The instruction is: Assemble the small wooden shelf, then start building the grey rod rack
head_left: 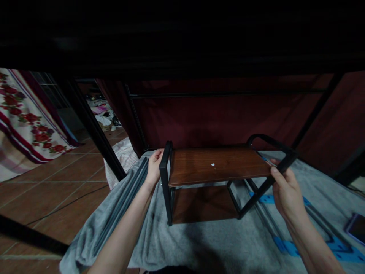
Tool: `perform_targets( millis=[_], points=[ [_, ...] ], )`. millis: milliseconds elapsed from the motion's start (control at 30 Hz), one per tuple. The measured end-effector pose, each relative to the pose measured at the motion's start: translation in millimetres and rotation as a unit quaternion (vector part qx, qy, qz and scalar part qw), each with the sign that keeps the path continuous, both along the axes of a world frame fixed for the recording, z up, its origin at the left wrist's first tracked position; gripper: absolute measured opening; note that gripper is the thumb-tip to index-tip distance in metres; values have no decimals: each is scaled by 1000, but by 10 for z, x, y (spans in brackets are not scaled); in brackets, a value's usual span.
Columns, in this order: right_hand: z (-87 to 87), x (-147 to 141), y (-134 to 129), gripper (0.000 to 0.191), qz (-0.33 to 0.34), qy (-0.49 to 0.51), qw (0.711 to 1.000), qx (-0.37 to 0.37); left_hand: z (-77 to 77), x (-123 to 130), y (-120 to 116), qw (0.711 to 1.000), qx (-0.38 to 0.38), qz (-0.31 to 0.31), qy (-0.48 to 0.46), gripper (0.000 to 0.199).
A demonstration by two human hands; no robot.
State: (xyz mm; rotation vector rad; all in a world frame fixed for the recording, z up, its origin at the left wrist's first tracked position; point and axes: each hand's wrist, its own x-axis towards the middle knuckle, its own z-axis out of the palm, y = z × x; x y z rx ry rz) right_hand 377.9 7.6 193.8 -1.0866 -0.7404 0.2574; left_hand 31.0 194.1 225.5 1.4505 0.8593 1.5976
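A small two-tier shelf [216, 163] with brown wooden boards and a black metal frame stands on a grey blanket. A small white spot shows on its upper board, and its lower board [199, 203] lies near the blanket. My left hand [155, 166] is closed at the outer side of the left end frame, its fingertips partly hidden behind it. At the opposite end, my right hand [285, 184] grips the slanting right end frame [270, 186], thumb on the near side. That right frame leans outward from the upper board.
Several dark metal tubes [122, 207] lie on the grey blanket [222, 247] at left. Blue pieces [291, 247] with dark frame parts lie at right, near a phone [356, 228]. Black posts [97, 129] and a dark overhead surface [182, 42] surround the space. Dark red cloth [222, 118] hangs behind.
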Motion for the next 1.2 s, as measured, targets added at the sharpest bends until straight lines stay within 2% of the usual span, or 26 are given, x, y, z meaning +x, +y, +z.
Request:
perform_targets(
  millis=[233, 433, 633, 833, 967, 1200],
  points=[
    [9, 2, -10, 44, 10, 24, 1000, 18, 94, 26, -70, 997, 27, 39, 56, 22],
    [-13, 4, -48, 35, 30, 37, 998, 29, 16, 6, 23, 998, 25, 36, 54, 22],
    [-30, 23, -78, 37, 19, 19, 999, 18, -22, 3, 41, 999, 11, 24, 27, 23],
    [-44, 67, -100, 35, 25, 59, 998, 26, -59, -15, 103, 1000, 5, 8, 22, 31],
    [-41, 8, -117, 31, 44, 45, 998, 15, -77, -33, 146, 1000, 8, -1, 13, 35],
    [-6, -72, -142, 34, 65, 31, 997, 6, -7, -35, 48, 999, 17, 31, 19, 21]
  ],
)
